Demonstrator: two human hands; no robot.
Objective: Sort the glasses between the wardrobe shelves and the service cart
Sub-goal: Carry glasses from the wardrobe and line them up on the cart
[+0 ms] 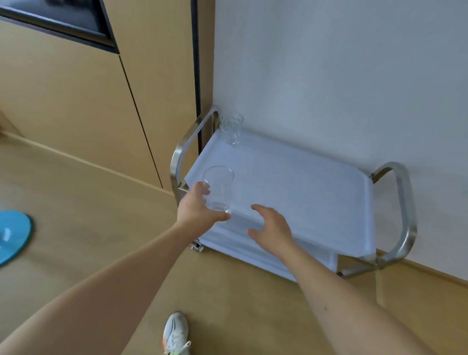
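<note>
- Below both forearms: 1 white sneaker (176, 337) on the floor.
- Right hand (272, 231): fingers spread and relaxed, holding nothing, over the service cart (308, 186) near edge.
- Left hand (198, 206): gripping a clear glass (218, 187) upright at the cart's near-left corner.
- Beyond the left hand: second glass (232, 128), far-left corner of the cart top.

held glass (217, 188): clear, plain
far glass (232, 128): clear, with a dimpled pattern
service cart (303, 186): white top, silver metal handles
wardrobe (69, 87): tan wood, black trim
floor (96, 197): tan wood
mat (2, 239): blue, white marks
shoe (176, 337): white, with orange and green accents
</note>
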